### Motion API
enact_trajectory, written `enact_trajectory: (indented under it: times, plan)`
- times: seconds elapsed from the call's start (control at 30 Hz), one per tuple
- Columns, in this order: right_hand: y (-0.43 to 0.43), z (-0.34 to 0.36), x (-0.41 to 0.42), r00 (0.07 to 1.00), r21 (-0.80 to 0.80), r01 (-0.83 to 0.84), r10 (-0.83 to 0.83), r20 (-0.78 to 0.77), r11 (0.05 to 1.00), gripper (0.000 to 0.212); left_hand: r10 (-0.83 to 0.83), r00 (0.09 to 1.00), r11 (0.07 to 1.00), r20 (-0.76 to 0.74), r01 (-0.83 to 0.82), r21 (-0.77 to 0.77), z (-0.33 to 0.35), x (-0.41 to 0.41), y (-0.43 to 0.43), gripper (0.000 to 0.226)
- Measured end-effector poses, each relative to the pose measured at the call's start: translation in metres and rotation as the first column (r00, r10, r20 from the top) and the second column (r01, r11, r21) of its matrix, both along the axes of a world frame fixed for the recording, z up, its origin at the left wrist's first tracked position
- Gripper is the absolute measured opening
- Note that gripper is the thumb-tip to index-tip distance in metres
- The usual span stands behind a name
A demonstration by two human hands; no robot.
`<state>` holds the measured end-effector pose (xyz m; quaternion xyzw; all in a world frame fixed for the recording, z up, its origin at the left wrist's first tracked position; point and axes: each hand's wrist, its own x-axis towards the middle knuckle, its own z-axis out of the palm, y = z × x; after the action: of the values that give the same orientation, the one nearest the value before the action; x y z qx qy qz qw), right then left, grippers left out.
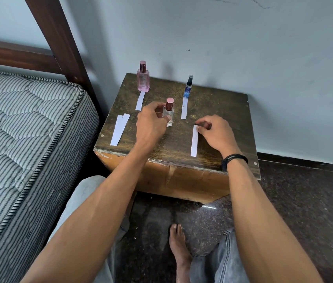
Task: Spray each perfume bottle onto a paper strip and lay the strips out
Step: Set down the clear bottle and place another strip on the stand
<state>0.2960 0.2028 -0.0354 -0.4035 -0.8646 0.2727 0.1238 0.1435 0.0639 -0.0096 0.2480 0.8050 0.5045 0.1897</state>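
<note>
Apparently left hand [151, 121] grips clear bottle [168, 115]; right hand [212, 129] pins strip [194, 140].

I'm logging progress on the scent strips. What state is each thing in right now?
Pink perfume bottle: upright, capped, strip in front.
Blue spray bottle: upright, strip in front.
Clear perfume bottle: upright, capped, gripped by left hand.
Right strip: flat, right hand pinching its far end.
Spare strips: overlapping, untouched.
</note>
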Motion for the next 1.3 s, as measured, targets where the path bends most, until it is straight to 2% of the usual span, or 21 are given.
enact_trajectory:
  times: [0.23,0.3,0.37,0.47,0.53,0.6,0.67,0.73,0.9,1.03,1.3]
  plan:
    - [-0.004,0.001,-0.002,1.0,-0.006,-0.004,0.004,-0.01,1.0,0.006,-0.028,1.0,1.0,-0.007,0.028,-0.005,0.005,0.003,-0.002,0.042]
    - [-0.004,0.002,-0.002,1.0,-0.017,0.0,0.0,-0.014,1.0,0.005,0.023,0.998,0.998,-0.052,-0.02,0.057,0.005,0.006,-0.003,0.046]
    - [-0.005,0.002,-0.002,1.0,-0.028,0.005,-0.006,-0.014,1.0,0.004,0.152,0.985,0.975,-0.082,-0.136,0.178,0.009,0.013,-0.006,0.047]
    - [-0.003,0.005,-0.001,0.999,-0.063,0.019,-0.021,-0.026,0.998,0.004,0.256,0.965,0.925,-0.062,-0.226,0.306,0.014,0.03,-0.015,0.036]
    - [0.0,0.007,0.001,0.998,-0.117,0.03,-0.037,-0.057,0.993,0.003,0.159,0.986,0.96,-0.056,-0.141,0.242,0.01,0.044,-0.021,0.026]
    - [0.002,0.011,0.002,0.992,-0.173,0.038,-0.058,-0.108,0.984,0.002,-0.024,0.998,0.997,-0.062,0.028,0.07,0.002,0.055,-0.023,0.022]
    - [0.004,0.015,0.003,0.984,-0.211,0.058,-0.091,-0.152,0.976,0.005,-0.172,0.983,0.979,-0.068,0.162,-0.125,-0.006,0.062,-0.022,0.018]
    - [0.004,0.018,0.006,0.975,-0.253,0.082,-0.13,-0.18,0.964,0.008,-0.226,0.972,0.953,-0.061,0.208,-0.222,-0.01,0.062,-0.019,0.016]
    - [0.005,0.022,0.011,0.958,-0.305,0.1,-0.174,-0.228,0.947,0.006,-0.248,0.968,0.936,-0.04,0.229,-0.267,-0.009,0.055,-0.012,0.021]
    - [0.004,0.028,0.011,0.945,-0.327,0.09,-0.184,-0.271,0.941,0.005,-0.307,0.951,0.914,-0.047,0.281,-0.292,-0.012,0.055,-0.01,0.017]
    - [0.004,0.03,0.013,0.928,-0.346,0.095,-0.208,-0.308,0.934,0.006,-0.24,0.971,0.936,-0.011,0.228,-0.269,-0.016,0.053,-0.008,0.012]
